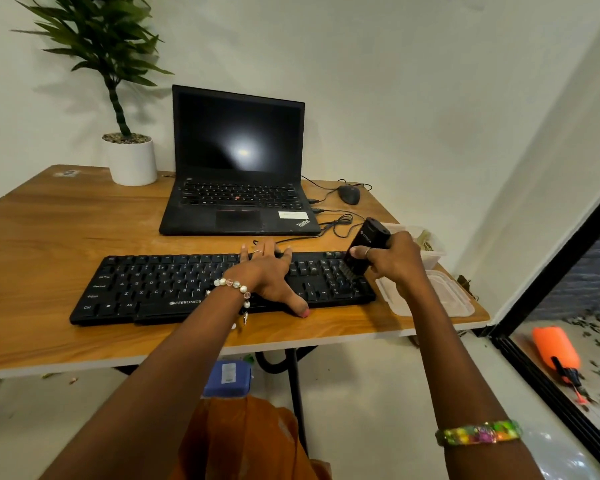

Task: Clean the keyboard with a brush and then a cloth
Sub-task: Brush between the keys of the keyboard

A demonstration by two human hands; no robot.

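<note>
The black keyboard (201, 289) lies across the wooden tabletop (49, 237), in front of an open laptop (238, 168). The left hand (269, 271) rests flat on the keys, fingers spread straight. The right hand (392, 259) grips a black brush (364, 247) — its bristles touch the number pad at the keyboard's right end, beside a clear plastic lid (440, 299).

The keyboard (219, 287) is lying on the table (49, 244), in front of the laptop (238, 168). The potted plant (132, 161) is standing left of the laptop, the mouse (349, 194) is sitting right of it, and the lid (444, 299) is lying right of the keyboard.
</note>
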